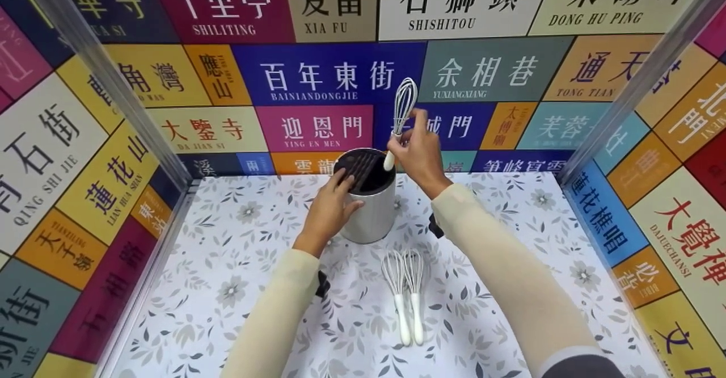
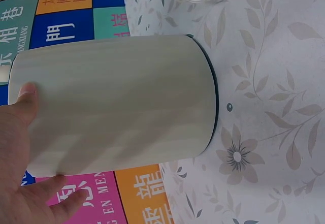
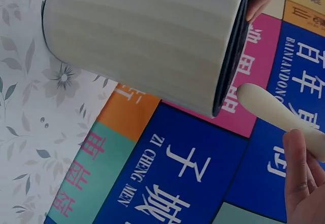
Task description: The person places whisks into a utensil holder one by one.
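Above the right side of a pale grey utensil holder, my right hand pinches a whisk. Its wire loops point up, and the white handle ends right at the holder's rim. My left hand holds the holder near its top, fingers over the rim and thumb on the outer wall. The round holder stands upright with a dark slotted insert on the left of its mouth and a dark opening on the right. Two more whisks lie side by side in front, handles toward me.
A white cloth with grey leaves and flowers covers the table. Colourful panels with Chinese place names rise behind the holder and on both sides. Clear upright edges mark the corners.
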The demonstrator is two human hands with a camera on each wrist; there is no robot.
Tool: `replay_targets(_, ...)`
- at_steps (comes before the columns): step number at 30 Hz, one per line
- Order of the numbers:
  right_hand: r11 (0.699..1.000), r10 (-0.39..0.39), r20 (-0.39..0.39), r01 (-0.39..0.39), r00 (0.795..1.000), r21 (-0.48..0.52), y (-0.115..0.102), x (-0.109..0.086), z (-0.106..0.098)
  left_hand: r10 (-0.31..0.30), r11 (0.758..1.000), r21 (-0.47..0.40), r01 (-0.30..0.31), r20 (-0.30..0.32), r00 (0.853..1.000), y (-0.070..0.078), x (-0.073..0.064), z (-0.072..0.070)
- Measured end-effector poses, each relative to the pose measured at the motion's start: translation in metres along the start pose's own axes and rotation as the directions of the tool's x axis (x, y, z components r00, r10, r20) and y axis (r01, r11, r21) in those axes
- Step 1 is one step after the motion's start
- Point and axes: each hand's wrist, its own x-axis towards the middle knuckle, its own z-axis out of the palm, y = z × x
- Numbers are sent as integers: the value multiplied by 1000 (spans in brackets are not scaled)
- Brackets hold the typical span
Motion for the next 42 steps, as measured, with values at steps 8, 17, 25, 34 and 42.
replay_targets(8, 995, -13, 10, 14, 1000, -96, 12, -3, 19, 7, 1000, 17, -7, 1, 1000, 2, 0, -1)
replay_targets(17, 984, -31, -34, 25, 999, -176, 23, -10, 32, 1, 1000, 22, -1, -1, 1000, 2, 0, -1)
replay_targets(25, 978, -34, -48, 23, 998, -205, 33, -14, 40, -2, 1000, 18, 2, -6, 1000, 2, 1, -1)
replay_targets(34, 987, -37, -17, 34, 999, -159, 39, -19, 46, 13, 1000, 25, -13, -10, 1000, 2, 0, 0)
replay_targets(42, 985, -10, -5, 9, 1000, -173, 40, -22, 50, -5, 1000, 22, 5, -1, 1000, 1, 0, 0)
